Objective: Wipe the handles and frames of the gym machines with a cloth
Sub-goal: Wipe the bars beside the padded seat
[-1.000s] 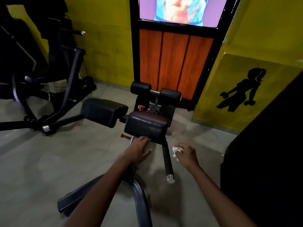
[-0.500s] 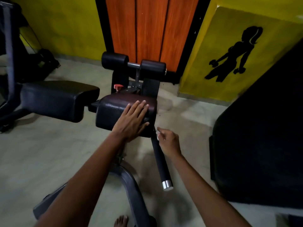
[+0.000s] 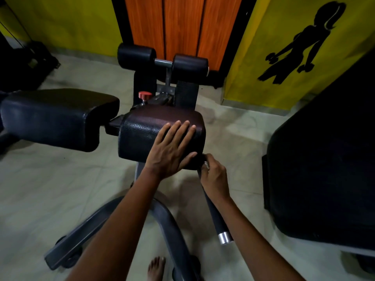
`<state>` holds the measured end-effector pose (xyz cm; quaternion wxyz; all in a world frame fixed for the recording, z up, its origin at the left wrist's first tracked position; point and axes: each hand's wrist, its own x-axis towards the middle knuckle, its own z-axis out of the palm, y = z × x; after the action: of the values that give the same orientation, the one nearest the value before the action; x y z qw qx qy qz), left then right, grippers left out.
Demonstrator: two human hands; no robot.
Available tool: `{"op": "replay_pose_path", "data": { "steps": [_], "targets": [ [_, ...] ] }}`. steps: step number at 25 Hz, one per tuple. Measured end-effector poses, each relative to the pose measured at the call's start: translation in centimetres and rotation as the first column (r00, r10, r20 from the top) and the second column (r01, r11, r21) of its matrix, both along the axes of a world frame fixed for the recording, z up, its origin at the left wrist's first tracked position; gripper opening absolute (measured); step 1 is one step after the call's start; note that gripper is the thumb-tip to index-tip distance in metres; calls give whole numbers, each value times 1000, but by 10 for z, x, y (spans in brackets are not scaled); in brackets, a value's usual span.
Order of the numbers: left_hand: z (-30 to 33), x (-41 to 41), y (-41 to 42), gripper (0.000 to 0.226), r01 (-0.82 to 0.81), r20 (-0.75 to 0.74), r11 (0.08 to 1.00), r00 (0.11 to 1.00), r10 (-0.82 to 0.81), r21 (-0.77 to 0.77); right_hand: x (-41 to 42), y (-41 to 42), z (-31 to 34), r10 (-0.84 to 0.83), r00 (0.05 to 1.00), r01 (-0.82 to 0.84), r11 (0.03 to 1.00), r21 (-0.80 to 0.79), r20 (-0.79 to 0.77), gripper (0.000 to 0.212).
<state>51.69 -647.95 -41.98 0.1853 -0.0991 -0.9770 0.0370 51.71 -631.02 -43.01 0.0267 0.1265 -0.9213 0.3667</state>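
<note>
Two hands, left hand (image 3: 172,148) flat on pebbled pad (image 3: 146,130), right hand (image 3: 214,178) grip closed around cylindrical handle (image 3: 216,220)

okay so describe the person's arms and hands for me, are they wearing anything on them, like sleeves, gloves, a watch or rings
Both forearms come in bare from the bottom edge, with no sleeve in view. The left hand has no glove and no ring on the fingers that show. The right hand is ungloved too, its fingers mostly hidden from view. Neither wrist carries a watch or band. A bare foot shows below.
</note>
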Motion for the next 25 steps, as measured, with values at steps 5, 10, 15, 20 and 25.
{"op": "replay_pose_path", "data": {
  "steps": [5,10,15,20,25],
  "targets": [
    [4,1,2,67,-19,38,1000,999,18,11,0,4,-2,-1,999,3,999,42,-46,8],
    [9,3,3,66,-21,80,1000,997,19,16,-10,1,-3,-43,999,43,999,9,5,8],
    [11,4,4,65,-21,102,999,995,18,36,-17,6,1,16,999,-19,996,89,34,11],
    [10,7,8,66,-59,137,995,989,48,79,-15,10,3,116,993,-120,974,193,32,12],
    [11,8,8,66,-60,145,995,988,47,84,5,12,2,126,992,-123,985,119,-14,23]
  ]
}}
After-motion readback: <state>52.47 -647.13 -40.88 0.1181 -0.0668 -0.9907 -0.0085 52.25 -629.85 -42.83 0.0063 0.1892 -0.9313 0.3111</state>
